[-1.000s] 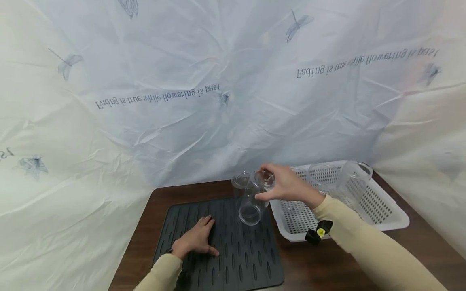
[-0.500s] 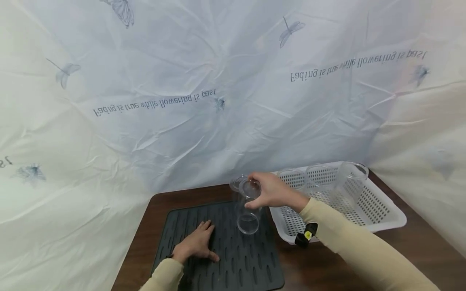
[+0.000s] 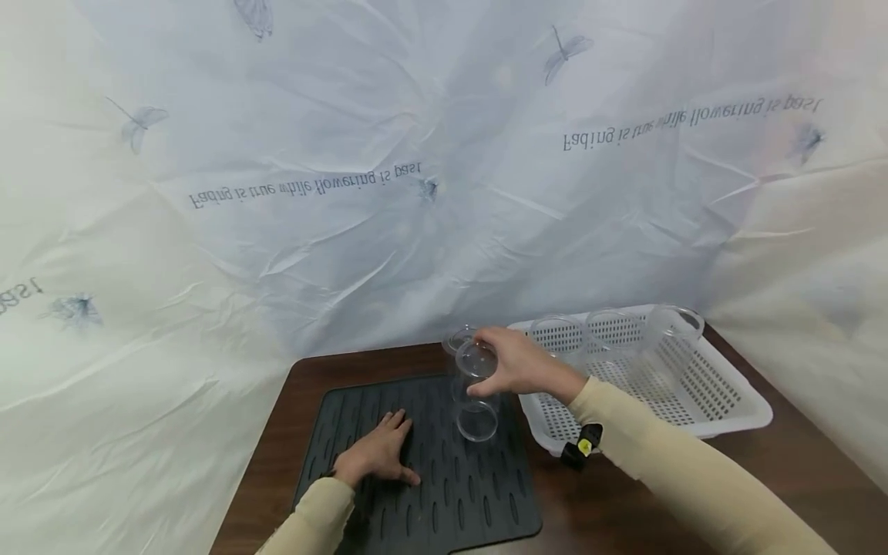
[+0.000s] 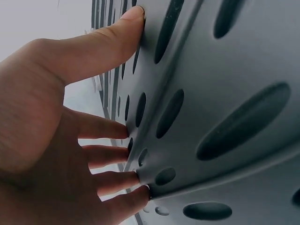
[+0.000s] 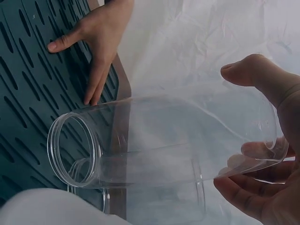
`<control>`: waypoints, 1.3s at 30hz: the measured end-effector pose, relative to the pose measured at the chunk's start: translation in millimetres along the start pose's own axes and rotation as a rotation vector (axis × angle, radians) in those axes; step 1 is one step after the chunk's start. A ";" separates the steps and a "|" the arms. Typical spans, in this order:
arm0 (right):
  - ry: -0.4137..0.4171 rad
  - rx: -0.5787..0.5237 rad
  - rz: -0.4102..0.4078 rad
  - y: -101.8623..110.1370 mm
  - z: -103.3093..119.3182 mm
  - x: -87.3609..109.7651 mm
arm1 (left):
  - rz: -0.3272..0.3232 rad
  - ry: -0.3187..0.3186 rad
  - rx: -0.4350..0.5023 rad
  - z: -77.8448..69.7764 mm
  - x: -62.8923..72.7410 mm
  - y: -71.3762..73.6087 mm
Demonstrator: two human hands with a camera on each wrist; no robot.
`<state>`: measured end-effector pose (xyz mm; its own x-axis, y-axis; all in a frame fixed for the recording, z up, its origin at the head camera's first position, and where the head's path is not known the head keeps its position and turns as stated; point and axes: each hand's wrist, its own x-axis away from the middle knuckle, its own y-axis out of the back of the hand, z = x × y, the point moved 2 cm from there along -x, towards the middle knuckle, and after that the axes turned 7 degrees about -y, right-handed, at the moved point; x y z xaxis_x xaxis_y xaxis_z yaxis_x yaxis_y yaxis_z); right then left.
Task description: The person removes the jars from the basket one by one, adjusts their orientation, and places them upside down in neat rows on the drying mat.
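My right hand (image 3: 516,361) holds a tall clear cup (image 3: 475,422) near its upper end, with thumb and fingers on opposite sides. The cup stands nearly upright over the dark ridged drying mat (image 3: 486,493); in the right wrist view its lower ring is close to the mat. A second clear cup (image 3: 459,336) is right behind it at the mat's back right corner, partly hidden. My left hand (image 3: 378,453) rests on the mat's left half. In the left wrist view its fingertips and thumb tip touch the slotted surface, fingers spread.
A white perforated basket (image 3: 735,425) stands to the right of the mat, with several clear cups (image 3: 669,339) in it. All of this is on a brown wooden table (image 3: 253,462). A printed pale sheet (image 3: 444,254) hangs behind and at both sides.
My right hand has moved left and slightly down with the cup, which went from tilted to nearly upright. The left hand stays on the mat.
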<state>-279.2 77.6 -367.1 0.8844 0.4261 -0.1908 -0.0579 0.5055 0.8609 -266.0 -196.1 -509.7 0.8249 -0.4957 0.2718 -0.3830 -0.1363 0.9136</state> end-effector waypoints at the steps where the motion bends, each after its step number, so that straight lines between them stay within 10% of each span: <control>1: -0.005 0.001 -0.002 0.7 -0.4 1.0 | 0.004 -0.003 0.002 0.2 -1.4 -0.3; 31: -0.040 0.065 0.005 -15.6 -2.7 7.3 | 0.041 -0.026 0.037 4.0 -5.3 -11.2; 39: -0.056 0.062 -0.012 -15.0 -5.8 -4.1 | -0.044 -0.054 0.024 5.7 -6.8 -2.5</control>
<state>-284.7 72.6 -381.9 0.9095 0.3767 -0.1756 -0.0201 0.4619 0.8867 -273.0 -197.3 -515.5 0.8178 -0.5343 0.2138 -0.3569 -0.1794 0.9168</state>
